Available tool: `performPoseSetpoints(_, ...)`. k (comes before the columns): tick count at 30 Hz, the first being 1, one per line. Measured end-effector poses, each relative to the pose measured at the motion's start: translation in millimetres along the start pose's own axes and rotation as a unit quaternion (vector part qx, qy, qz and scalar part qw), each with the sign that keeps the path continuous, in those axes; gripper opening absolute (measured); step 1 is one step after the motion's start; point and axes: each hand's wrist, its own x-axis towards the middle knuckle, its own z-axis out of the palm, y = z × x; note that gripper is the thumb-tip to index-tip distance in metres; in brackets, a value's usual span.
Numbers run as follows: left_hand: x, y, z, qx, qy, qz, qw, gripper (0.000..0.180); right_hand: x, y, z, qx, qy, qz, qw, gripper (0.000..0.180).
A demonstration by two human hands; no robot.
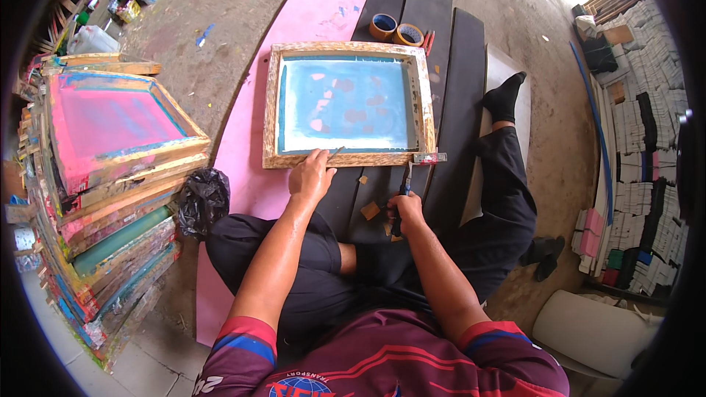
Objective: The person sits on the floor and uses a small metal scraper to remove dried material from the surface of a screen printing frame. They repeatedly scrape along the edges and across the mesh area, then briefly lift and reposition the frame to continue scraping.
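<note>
A screen printing frame (348, 50) lies in front of me, its weathered wooden bars around a pale blue mesh with pinkish-grey patches. My left hand (312, 175) grips the near bar left of its middle, fingers over the wood. A thin, small sliver (337, 151) shows beside those fingertips; whether I hold it is unclear. My right hand (407, 209) is closed around the dark handle of a T-shaped tool (405, 182). The tool's silver-and-red crosspiece (429, 157) sits at the frame's near right corner; its exact kind is hard to make out.
Dark boards (460, 103) and a pink board (254, 114) lie beneath the frame. Two tape rolls (382, 26) sit beyond it. Stacked screen frames (121, 169) and a black plastic bag (204, 202) are at left. Piles of white material (632, 140) line the right.
</note>
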Motion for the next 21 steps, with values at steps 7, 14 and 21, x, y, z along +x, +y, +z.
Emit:
performPoseSetpoints(7, 2, 0, 7, 0.004, 0.035, 0.003, 0.999, 0.047, -8, -11, -6, -0.143, 0.058, -0.073, 0.985, 0.024)
performPoseSetpoints(14, 4, -3, 12, 0.03, 0.043, 0.027, 0.998, 0.048, 10, -13, -34, 0.026, -0.129, 0.009, 0.991, 0.006)
performPoseSetpoints(21, 1, 4, 7, 0.063, 0.045, 0.017, 0.997, 0.049, 20, -5, -46, 0.165, -0.273, 0.11, 0.941, 0.02)
